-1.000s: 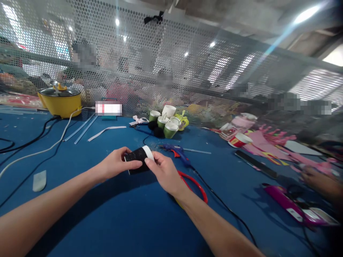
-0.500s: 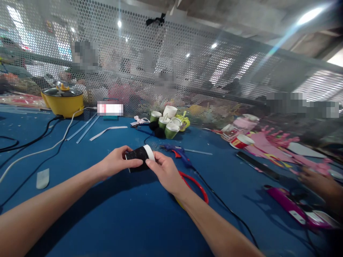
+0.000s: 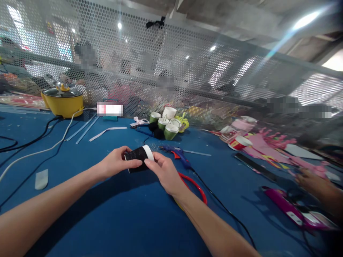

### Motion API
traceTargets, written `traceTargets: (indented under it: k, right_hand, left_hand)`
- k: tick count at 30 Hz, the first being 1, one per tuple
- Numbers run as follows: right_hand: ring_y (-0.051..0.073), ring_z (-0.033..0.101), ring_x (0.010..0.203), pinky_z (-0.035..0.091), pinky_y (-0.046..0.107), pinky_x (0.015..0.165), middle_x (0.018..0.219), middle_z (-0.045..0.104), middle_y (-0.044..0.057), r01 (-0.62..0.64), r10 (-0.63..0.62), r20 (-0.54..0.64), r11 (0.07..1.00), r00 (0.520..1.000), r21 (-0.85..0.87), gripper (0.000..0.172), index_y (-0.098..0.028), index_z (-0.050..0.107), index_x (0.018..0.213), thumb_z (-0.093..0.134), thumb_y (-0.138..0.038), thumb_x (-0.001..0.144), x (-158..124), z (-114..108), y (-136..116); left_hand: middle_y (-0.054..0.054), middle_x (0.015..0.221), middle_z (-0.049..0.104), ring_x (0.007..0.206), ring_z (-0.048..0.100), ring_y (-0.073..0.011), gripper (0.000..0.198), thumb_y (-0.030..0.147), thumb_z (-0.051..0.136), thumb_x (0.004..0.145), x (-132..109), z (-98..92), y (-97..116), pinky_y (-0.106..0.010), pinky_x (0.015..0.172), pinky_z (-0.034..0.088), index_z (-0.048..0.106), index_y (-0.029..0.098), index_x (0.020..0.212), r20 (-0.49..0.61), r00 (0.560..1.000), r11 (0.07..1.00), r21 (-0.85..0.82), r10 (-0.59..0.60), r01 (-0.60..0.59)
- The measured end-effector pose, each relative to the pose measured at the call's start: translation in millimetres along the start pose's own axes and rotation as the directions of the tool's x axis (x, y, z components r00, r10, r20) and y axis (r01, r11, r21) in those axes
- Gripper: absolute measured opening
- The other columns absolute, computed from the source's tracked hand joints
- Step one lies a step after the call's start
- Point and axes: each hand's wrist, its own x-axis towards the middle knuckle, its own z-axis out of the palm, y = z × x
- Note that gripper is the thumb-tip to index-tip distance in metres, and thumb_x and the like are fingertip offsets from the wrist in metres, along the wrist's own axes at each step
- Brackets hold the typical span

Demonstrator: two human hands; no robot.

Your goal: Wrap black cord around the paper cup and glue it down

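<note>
A small paper cup with a black covering and a white band round one end lies tilted on its side between my hands, above the blue table. My left hand is closed on its dark end, thumb along the near side. At the white-banded end, my right hand grips it between thumb and fingers. Just beyond my right hand rests a blue glue gun with a red trigger, its black cord running toward the near right. Partly under my right forearm is a red ring-shaped loop.
Several green-and-white cups stand at the back by the perforated metal screen. A yellow electric pot is at the back left, with cables trailing forward. On the right, another person's hand is near a purple power strip and pink pieces.
Both hands keep their hold on the cup, which has hardly moved. The view has shifted very slightly.
</note>
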Motion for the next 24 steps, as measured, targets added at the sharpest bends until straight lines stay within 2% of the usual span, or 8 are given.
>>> traceTargets:
  k: [7, 13, 17, 20, 22, 24]
  right_hand:
    - [0.016, 0.054, 0.072, 0.043, 0.028, 0.065, 0.076, 0.061, 0.003, 0.006, -0.006, 0.020, 1.000, 1.000, 0.010, 0.022, -0.017, 0.060, 0.078, 0.054, -0.038, 0.076, 1.2, -1.0, 0.3]
    - [0.016, 0.053, 0.072, 0.044, 0.028, 0.066, 0.075, 0.061, 0.003, -0.008, 0.008, 0.012, 1.000, 1.000, -0.023, 0.021, -0.017, 0.059, 0.078, 0.054, -0.037, 0.076, 1.2, -1.4, -1.2]
    - [0.016, 0.052, 0.072, 0.043, 0.028, 0.067, 0.074, 0.059, 0.002, 0.056, -0.055, 0.015, 0.992, 0.998, -0.110, 0.021, -0.017, 0.058, 0.078, 0.052, -0.037, 0.078, -0.2, 0.6, -0.2]
    - [0.016, 0.052, 0.075, 0.042, 0.028, 0.069, 0.077, 0.058, 0.003, 0.094, -0.090, 0.033, 0.983, 0.995, -0.159, 0.021, -0.017, 0.059, 0.079, 0.051, -0.036, 0.079, -1.5, 0.9, -3.2]
    - [0.017, 0.053, 0.078, 0.042, 0.029, 0.072, 0.080, 0.060, 0.003, 0.102, -0.094, 0.061, 0.984, 0.994, -0.146, 0.021, -0.017, 0.060, 0.081, 0.053, -0.036, 0.078, -1.1, -1.1, -6.1]
    - [0.016, 0.053, 0.078, 0.042, 0.028, 0.071, 0.081, 0.061, 0.003, 0.087, -0.081, 0.075, 0.992, 0.994, -0.087, 0.022, -0.017, 0.060, 0.082, 0.054, -0.037, 0.077, 1.1, -5.0, -7.9]
  left_hand:
    - [0.002, 0.067, 0.053, 0.060, 0.050, -0.0143, 0.047, 0.052, 0.066, 0.060, -0.7, 0.1, 0.3, -0.025, 0.053, 0.038, 0.050, 0.016, 0.087, 0.021, 0.998, 0.999, 0.003, 0.051, -0.051]
    - [0.001, 0.073, 0.053, 0.062, 0.046, -0.0135, 0.052, 0.050, 0.069, 0.058, -0.9, -2.6, -0.7, -0.024, 0.055, 0.036, 0.051, 0.017, 0.093, -0.014, 0.985, 0.973, 0.160, 0.172, -0.167]
    - [0.000, 0.077, 0.054, 0.066, 0.048, -0.0147, 0.056, 0.053, 0.066, 0.062, -0.8, -4.4, 0.0, -0.025, 0.056, 0.037, 0.050, 0.017, 0.102, 0.043, 0.991, 0.989, 0.070, 0.128, -0.131]
    - [-0.001, 0.079, 0.056, 0.070, 0.050, -0.0160, 0.053, 0.053, 0.063, 0.065, -0.9, -6.4, 1.9, -0.025, 0.058, 0.038, 0.053, 0.015, 0.100, 0.077, 0.995, 0.997, -0.036, 0.067, -0.064]
    - [-0.001, 0.078, 0.056, 0.070, 0.050, -0.0159, 0.049, 0.052, 0.063, 0.066, -0.7, -7.6, 2.8, -0.024, 0.058, 0.038, 0.054, 0.015, 0.097, 0.076, 0.996, 0.997, -0.070, 0.047, -0.042]
    - [0.000, 0.076, 0.056, 0.069, 0.050, -0.0155, 0.048, 0.049, 0.066, 0.063, -0.7, -8.3, 3.4, -0.024, 0.058, 0.039, 0.054, 0.015, 0.096, 0.067, 0.995, 0.996, -0.051, 0.073, -0.070]
